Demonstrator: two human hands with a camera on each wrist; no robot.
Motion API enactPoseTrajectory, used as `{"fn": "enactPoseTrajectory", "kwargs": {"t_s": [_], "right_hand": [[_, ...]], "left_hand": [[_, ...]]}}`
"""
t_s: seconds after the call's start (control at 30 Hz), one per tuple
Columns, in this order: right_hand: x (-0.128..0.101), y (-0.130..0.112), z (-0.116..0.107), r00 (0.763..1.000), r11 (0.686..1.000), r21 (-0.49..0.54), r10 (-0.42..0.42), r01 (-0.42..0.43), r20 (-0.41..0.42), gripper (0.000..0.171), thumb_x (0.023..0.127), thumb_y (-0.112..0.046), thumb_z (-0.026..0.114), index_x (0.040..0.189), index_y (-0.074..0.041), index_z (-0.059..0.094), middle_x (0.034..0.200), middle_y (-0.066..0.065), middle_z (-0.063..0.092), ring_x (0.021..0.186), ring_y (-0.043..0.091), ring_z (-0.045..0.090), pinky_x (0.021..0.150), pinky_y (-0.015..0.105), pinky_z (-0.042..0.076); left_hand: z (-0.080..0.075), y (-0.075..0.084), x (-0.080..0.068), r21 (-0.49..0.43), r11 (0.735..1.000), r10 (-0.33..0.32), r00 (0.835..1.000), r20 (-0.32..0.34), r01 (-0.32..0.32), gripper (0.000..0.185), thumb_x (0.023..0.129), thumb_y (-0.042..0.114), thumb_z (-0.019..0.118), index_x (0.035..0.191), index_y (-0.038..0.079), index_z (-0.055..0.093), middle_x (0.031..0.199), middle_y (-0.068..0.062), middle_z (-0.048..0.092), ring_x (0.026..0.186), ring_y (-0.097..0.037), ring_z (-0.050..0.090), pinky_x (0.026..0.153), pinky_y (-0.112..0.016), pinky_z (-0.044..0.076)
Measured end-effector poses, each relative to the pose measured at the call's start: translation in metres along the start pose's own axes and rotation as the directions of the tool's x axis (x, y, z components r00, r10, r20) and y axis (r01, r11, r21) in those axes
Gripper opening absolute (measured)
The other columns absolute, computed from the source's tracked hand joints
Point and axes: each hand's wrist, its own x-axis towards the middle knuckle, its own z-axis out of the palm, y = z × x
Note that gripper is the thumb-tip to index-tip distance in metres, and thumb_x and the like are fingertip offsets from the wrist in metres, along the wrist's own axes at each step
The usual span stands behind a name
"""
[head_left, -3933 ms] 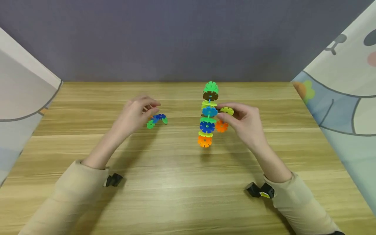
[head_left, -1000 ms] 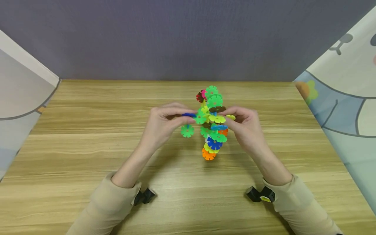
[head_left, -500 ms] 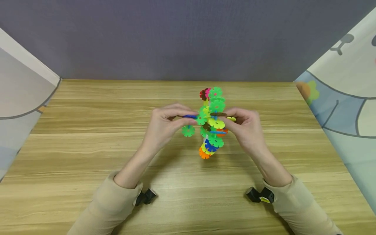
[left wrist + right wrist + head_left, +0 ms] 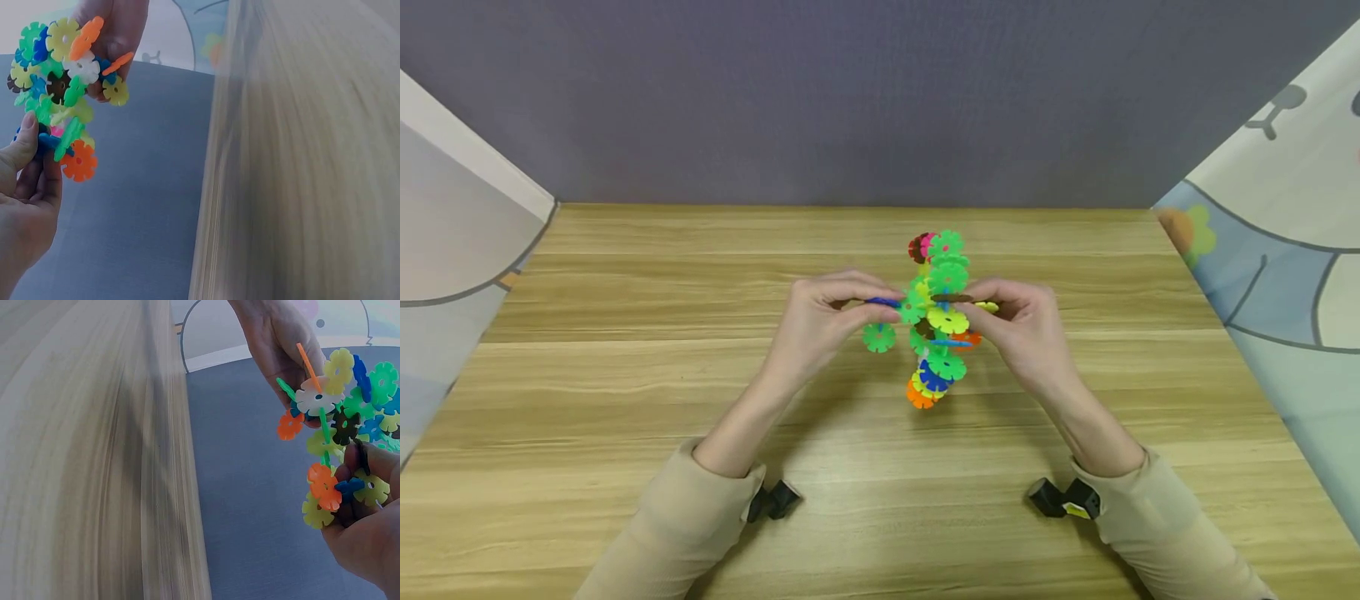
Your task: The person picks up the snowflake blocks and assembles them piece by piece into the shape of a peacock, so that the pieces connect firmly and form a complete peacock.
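Observation:
A figure built of interlocking plastic snowflake discs (image 4: 948, 276) is held up between both hands over the table, in green, yellow, brown, blue, pink and orange. On its left side my left hand (image 4: 816, 325) pinches a dark blue disc (image 4: 882, 302) between thumb and fingers; a green disc (image 4: 880, 338) hangs below that grip. From the right, my right hand (image 4: 1026, 325) grips the figure at its middle, thumb and fingertips by a brown disc (image 4: 951, 298). Orange discs (image 4: 324, 486) and yellow ones stick out beside the right fingers in the right wrist view. An orange disc (image 4: 921, 395) forms the near end.
The wooden table (image 4: 625, 375) reaches back to a grey panel (image 4: 850, 100). Printed cartoon panels (image 4: 1285, 250) flank it on both sides. Each sleeve cuff carries a small black wrist device (image 4: 1063, 497).
Since the oldest frame, my left hand has brought the small blue and green disc piece rightward to the figure. The figure has turned, and lately tilts a little; the right hand keeps its grip.

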Motion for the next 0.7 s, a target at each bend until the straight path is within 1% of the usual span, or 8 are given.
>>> {"fn": "enactPoseTrajectory", "kwargs": {"t_s": [0.1,0.17,0.23,0.3,0.43,0.53,0.63,0.7], "right_hand": [[-0.0002,-0.0004,-0.0012,1.000,0.999,-0.035,0.018,-0.018,0.001,0.025,0.091,0.006,0.071,0.086,-0.017,0.080,0.086,-0.009,0.077,0.070,0.003,0.060,0.061,0.015,0.050],[-0.0002,-0.0001,-0.0017,1.000,0.999,-0.046,0.024,-0.024,0.002,0.024,0.091,0.005,0.071,0.087,-0.017,0.080,0.086,-0.009,0.077,0.070,0.002,0.060,0.060,0.015,0.050],[-0.0003,0.0005,-0.0018,1.000,0.998,-0.048,0.032,-0.032,0.001,0.023,0.091,0.005,0.071,0.087,-0.016,0.080,0.086,-0.009,0.077,0.070,0.002,0.059,0.059,0.015,0.049],[-0.0005,0.0011,-0.0017,0.999,0.997,-0.066,0.036,-0.036,-0.008,0.025,0.091,0.004,0.071,0.086,-0.018,0.080,0.086,-0.009,0.077,0.068,0.002,0.057,0.057,0.014,0.046],[-0.0007,0.0017,-0.0017,0.999,0.994,-0.101,0.043,-0.045,-0.026,0.025,0.092,0.002,0.071,0.085,-0.020,0.079,0.087,-0.011,0.077,0.065,0.001,0.054,0.055,0.014,0.043],[-0.0001,0.0019,-0.0018,0.999,0.993,-0.106,0.046,-0.049,-0.025,0.024,0.092,0.002,0.071,0.086,-0.020,0.079,0.087,-0.012,0.078,0.064,0.001,0.053,0.055,0.015,0.042],[-0.0001,0.0015,-0.0023,0.998,0.991,-0.124,0.047,-0.051,-0.030,0.026,0.092,0.002,0.071,0.087,-0.022,0.079,0.085,-0.013,0.077,0.059,0.001,0.046,0.052,0.015,0.039],[0.0000,0.0012,-0.0021,0.998,0.989,-0.136,0.049,-0.054,-0.036,0.027,0.092,0.002,0.071,0.088,-0.024,0.079,0.085,-0.014,0.076,0.058,0.001,0.044,0.052,0.016,0.038]], "left_hand": [[-0.0010,0.0001,0.0011,0.001,1.000,-0.022,1.000,0.012,0.022,0.014,0.084,0.001,0.082,0.098,0.000,0.081,0.101,-0.015,0.079,0.098,-0.014,0.073,0.092,-0.034,0.062],[-0.0011,0.0001,0.0016,0.009,1.000,-0.025,1.000,0.014,0.025,0.014,0.083,0.001,0.082,0.097,0.000,0.081,0.100,-0.014,0.079,0.099,-0.014,0.073,0.091,-0.032,0.062],[-0.0003,-0.0005,0.0016,0.014,0.999,-0.029,1.000,0.006,0.029,0.014,0.083,0.001,0.082,0.097,0.001,0.081,0.100,-0.014,0.079,0.098,-0.014,0.073,0.090,-0.029,0.061],[0.0010,-0.0015,0.0011,0.015,1.000,-0.027,1.000,-0.003,0.027,0.014,0.083,0.002,0.082,0.097,0.001,0.081,0.100,-0.013,0.079,0.097,-0.014,0.073,0.089,-0.029,0.061],[0.0036,-0.0035,0.0002,0.032,0.999,-0.011,1.000,-0.020,0.012,0.013,0.083,0.003,0.083,0.096,0.002,0.082,0.099,-0.011,0.079,0.096,-0.013,0.073,0.088,-0.027,0.060],[0.0042,-0.0043,-0.0004,0.040,0.999,0.011,1.000,-0.021,-0.010,0.013,0.082,0.002,0.083,0.095,0.002,0.082,0.098,-0.011,0.080,0.095,-0.013,0.072,0.086,-0.026,0.060],[0.0045,-0.0050,-0.0009,0.037,0.999,0.035,0.999,-0.012,-0.034,0.014,0.081,-0.001,0.083,0.095,0.001,0.081,0.098,-0.013,0.080,0.095,-0.013,0.072,0.084,-0.026,0.060],[0.0046,-0.0049,-0.0009,0.032,0.999,0.040,0.999,-0.014,-0.040,0.014,0.081,-0.001,0.083,0.095,0.000,0.081,0.098,-0.013,0.080,0.095,-0.013,0.072,0.085,-0.026,0.060]]}}
